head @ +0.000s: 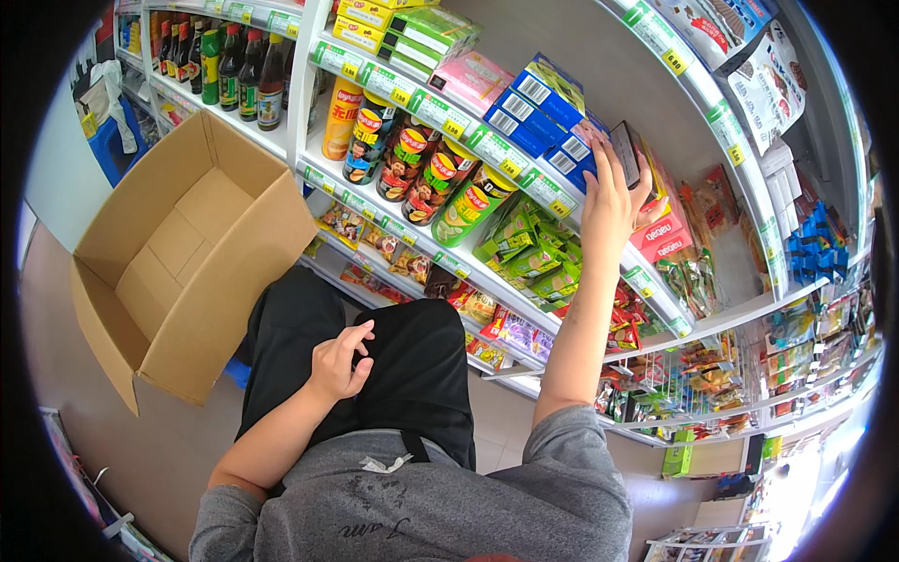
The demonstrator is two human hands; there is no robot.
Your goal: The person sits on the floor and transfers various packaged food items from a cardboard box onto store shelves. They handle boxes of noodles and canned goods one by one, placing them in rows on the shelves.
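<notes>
My right hand (614,193) reaches up to a shelf, its fingers spread over the gap between a stack of blue boxes (537,105) and a dark box (625,147). The fingertips touch the packages there, but whether they grip one is hidden by the hand. Just right of the hand lie red and pink snack boxes (660,235). My left hand (340,362) hovers over or rests on my black-trousered lap, fingers loosely bent and holding nothing.
To my left stands an open cardboard box (232,274), with no contents visible. Lay's chip canisters (428,175) line the shelf below, beside green snack packets (541,260). Dark sauce bottles (249,74) stand further left. The curving shelf edge (428,109) carries price tags.
</notes>
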